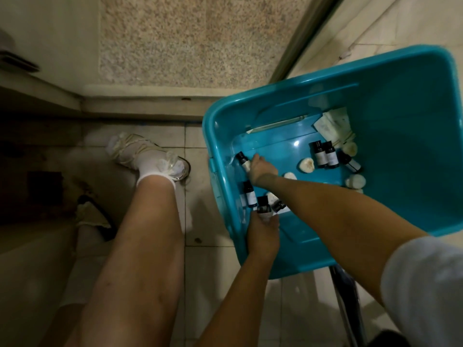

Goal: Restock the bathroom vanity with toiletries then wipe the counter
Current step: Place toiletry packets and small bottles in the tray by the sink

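The right hand [261, 170] grips a little bottle [243, 160] down in the blue tub [413, 101]. The left hand [263, 234] holds a second bottle [263, 207]. More bottles [324, 154] wait inside. The job looks just begun, with stocking and wiping still to do.

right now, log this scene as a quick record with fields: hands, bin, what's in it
place: tiled floor, person crouched beside the bin
bin: teal, open top
right hand: inside the bin, grips a bottle
left hand: at the near rim, holds a second bottle
spare bottles: dark caps, pale labels, on the bin floor
pale lumps: scattered near them, possibly soaps
packets: pale, at the far end
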The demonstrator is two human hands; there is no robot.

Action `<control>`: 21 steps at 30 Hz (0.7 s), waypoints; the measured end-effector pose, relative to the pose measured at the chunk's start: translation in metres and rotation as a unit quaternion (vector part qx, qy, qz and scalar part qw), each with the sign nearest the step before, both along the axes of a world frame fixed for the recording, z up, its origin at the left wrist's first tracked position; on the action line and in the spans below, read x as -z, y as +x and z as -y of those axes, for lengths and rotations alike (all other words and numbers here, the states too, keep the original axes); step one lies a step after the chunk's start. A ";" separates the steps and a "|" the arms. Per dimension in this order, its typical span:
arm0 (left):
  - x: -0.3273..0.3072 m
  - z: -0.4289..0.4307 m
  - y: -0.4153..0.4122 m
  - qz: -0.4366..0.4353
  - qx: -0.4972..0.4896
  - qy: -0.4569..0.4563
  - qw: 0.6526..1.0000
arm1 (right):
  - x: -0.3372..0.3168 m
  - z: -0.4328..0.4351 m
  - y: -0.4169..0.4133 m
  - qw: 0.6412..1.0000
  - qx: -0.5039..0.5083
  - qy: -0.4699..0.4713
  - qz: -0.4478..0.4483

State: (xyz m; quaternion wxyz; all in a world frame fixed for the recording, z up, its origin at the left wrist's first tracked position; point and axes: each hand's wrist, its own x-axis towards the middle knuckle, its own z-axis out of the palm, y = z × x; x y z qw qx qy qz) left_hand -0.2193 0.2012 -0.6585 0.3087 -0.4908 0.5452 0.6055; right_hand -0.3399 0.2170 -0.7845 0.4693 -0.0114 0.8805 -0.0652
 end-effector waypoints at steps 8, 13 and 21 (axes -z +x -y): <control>-0.009 0.000 -0.003 0.013 0.013 -0.030 0.999 | -0.035 -0.029 -0.010 0.921 0.290 -0.222 0.133; -0.030 0.000 -0.008 -0.018 -0.031 -0.042 0.998 | -0.105 -0.069 -0.009 0.875 0.332 -0.323 0.142; -0.102 -0.016 -0.021 -0.132 -0.055 -0.085 0.986 | -0.213 -0.107 -0.001 0.878 0.273 -0.382 0.098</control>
